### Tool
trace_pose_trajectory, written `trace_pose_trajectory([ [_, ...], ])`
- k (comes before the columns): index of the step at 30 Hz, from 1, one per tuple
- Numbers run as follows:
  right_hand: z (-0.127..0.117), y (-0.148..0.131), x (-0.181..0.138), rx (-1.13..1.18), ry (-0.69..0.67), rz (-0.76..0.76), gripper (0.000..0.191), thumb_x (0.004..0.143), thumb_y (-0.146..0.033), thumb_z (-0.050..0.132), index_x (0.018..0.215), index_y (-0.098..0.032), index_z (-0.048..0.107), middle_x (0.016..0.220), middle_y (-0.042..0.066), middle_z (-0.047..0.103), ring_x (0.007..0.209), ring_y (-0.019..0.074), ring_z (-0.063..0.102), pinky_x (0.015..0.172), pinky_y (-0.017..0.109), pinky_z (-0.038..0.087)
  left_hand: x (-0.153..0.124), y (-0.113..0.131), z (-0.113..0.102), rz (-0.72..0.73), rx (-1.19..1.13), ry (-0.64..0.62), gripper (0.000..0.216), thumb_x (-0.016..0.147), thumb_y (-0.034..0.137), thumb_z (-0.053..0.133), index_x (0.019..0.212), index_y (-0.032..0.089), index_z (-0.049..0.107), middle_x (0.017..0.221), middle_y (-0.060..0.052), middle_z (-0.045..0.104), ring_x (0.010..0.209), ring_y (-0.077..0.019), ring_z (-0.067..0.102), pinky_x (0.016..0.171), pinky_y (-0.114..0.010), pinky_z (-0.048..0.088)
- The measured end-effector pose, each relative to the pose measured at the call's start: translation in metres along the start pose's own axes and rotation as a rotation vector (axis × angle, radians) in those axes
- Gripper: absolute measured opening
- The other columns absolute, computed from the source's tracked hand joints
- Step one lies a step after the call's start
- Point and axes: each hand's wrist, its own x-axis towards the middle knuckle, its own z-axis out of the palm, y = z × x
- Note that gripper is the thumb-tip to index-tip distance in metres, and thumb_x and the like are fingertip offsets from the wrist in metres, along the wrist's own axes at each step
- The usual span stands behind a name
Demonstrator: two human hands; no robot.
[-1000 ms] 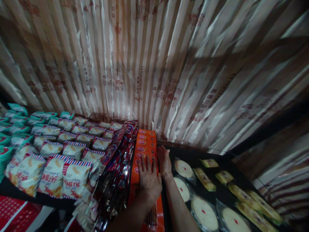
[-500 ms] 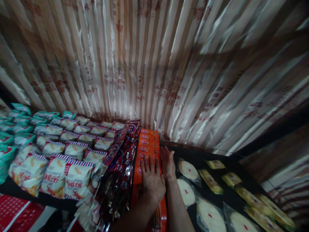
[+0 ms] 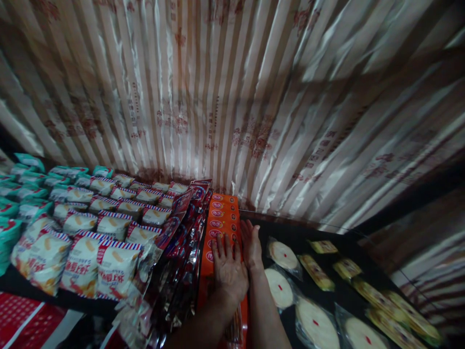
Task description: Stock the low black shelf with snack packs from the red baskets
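Note:
A row of orange boxes (image 3: pixel 222 206) with pink oval logos runs from the curtain toward me. My left hand (image 3: pixel 229 269) lies flat on top of them, fingers stretched toward the back. Along their right side my right hand (image 3: pixel 251 245) stands on edge, its fingers straight and its palm against the boxes. Neither hand is wrapped around anything. Just left of the boxes are dark red, shiny packets (image 3: pixel 187 232) packed close together. My left forearm covers the near part of the row.
White snack bags (image 3: pixel 115 269) with striped tops stand in rows at the left, beside green bags (image 3: pixel 34 208). To the right, round flat pale cakes (image 3: pixel 314 320) in clear wrap and yellow packets (image 3: pixel 316 272) lie on the black surface. A striped curtain (image 3: pixel 203 97) hangs behind.
My right hand has shifted very slightly left along the side of the boxes. My left hand rests in the same place, and the goods look unmoved.

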Motion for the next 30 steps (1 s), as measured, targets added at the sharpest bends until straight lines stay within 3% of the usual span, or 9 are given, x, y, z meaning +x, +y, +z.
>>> trace_pose_trajectory([
  [14, 0.005, -0.001, -0.002, -0.006, 0.010, 0.017, 0.075, 0.077, -0.066, 0.043, 0.136, -0.020, 0.036, 0.136, 0.009, 0.047, 0.123, 0.0207, 0.047, 0.103, 0.036, 0.037, -0.001, 0.000, 0.001, -0.017, 0.021, 0.018, 0.052, 0.084, 0.042, 0.042, 0.130, 0.019, 0.047, 0.140, -0.012, 0.041, 0.133, -0.0363, 0.024, 0.108, -0.060, 0.010],
  [21, 0.006, -0.009, -0.006, -0.033, 0.011, -0.066, 0.073, 0.078, -0.067, 0.039, 0.133, -0.020, 0.041, 0.138, 0.011, 0.045, 0.127, 0.0204, 0.042, 0.107, 0.040, 0.030, -0.004, -0.002, -0.005, -0.015, -0.001, 0.029, 0.057, 0.084, 0.047, 0.040, 0.133, 0.019, 0.043, 0.142, -0.012, 0.039, 0.133, -0.0351, 0.025, 0.108, -0.059, 0.009],
  [26, -0.003, -0.030, -0.045, -0.081, 0.041, -0.298, 0.066, 0.079, -0.065, 0.040, 0.121, -0.016, 0.053, 0.132, 0.011, 0.052, 0.124, 0.0212, 0.045, 0.107, 0.041, 0.029, -0.005, 0.000, -0.015, -0.019, -0.017, 0.033, 0.056, 0.085, 0.047, 0.039, 0.133, 0.019, 0.043, 0.146, -0.012, 0.030, 0.136, -0.0343, 0.018, 0.108, -0.057, 0.014],
  [30, -0.025, -0.037, -0.095, -0.185, 0.027, -0.256, 0.060, 0.080, -0.064, 0.039, 0.114, -0.018, 0.059, 0.126, 0.010, 0.057, 0.118, 0.0228, 0.051, 0.102, 0.041, 0.036, -0.007, 0.000, -0.021, -0.007, -0.029, 0.036, 0.057, 0.085, 0.045, 0.040, 0.134, 0.016, 0.041, 0.145, -0.013, 0.031, 0.136, -0.0322, 0.018, 0.110, -0.053, 0.014],
])
